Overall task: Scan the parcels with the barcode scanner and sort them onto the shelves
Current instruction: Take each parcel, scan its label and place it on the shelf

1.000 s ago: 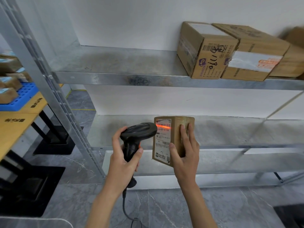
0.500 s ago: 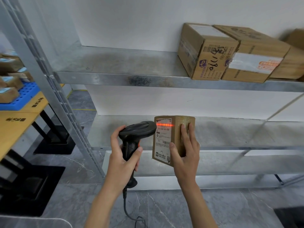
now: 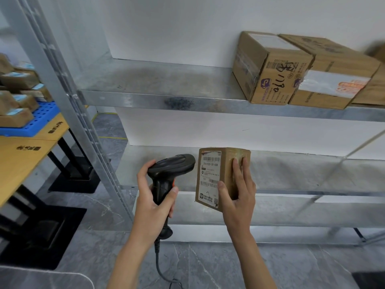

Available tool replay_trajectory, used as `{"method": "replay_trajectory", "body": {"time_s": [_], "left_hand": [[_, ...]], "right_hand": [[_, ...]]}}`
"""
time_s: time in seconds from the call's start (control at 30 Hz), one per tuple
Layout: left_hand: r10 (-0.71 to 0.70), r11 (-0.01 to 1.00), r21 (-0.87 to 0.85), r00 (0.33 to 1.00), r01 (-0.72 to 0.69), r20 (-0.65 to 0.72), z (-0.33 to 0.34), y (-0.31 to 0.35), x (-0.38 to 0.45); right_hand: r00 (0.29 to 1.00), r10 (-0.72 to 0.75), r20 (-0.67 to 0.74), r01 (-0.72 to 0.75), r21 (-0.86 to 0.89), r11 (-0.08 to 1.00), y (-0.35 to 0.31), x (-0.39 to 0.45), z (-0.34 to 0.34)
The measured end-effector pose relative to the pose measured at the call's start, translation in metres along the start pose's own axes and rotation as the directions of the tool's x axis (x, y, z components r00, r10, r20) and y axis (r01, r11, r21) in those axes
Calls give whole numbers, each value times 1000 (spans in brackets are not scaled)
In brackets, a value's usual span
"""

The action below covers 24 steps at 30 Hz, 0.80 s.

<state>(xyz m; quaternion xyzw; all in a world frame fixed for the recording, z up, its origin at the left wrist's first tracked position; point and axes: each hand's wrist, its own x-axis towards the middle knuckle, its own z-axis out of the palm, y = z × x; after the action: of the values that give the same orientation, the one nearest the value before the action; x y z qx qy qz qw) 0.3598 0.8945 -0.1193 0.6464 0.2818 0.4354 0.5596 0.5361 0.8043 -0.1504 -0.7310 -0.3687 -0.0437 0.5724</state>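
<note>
Gone is the red scan line; our left hand (image 3: pixel 153 202) grips the barcode scanner (image 3: pixel 169 176), our right hand (image 3: pixel 239 191) holds the labelled cardboard parcel (image 3: pixel 210 176) before the bare galvanised shelf (image 3: pixel 145 101).

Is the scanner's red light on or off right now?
Off, as far as the view shows: no red line falls on the parcel label, though the scanner in the left hand points at it.

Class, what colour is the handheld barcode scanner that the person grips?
Black, with a small orange trigger: the handheld barcode scanner shows best in the head view.
</note>
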Motion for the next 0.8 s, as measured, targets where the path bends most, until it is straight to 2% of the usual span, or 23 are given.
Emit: {"method": "replay_trajectory", "body": {"time_s": [0.2,0.4,0.6,0.8], "left_hand": [[-29,999,23,999,28,45,11,-8,5],[-51,998,45,976,42,214,60,-13,23],[-5,999,39,904,-13,428,163,-8,19],[79,996,-14,785,-89,614,293,11,-7]], "right_hand": [[995,96,-31,-95,48,994,15,-10,-13],[960,231,-155,-225,56,973,42,-17,-61],[880,309,-361,-317,37,948,70,-24,-142],[750,344,-565,-401,25,916,99,-39,-252]]}}
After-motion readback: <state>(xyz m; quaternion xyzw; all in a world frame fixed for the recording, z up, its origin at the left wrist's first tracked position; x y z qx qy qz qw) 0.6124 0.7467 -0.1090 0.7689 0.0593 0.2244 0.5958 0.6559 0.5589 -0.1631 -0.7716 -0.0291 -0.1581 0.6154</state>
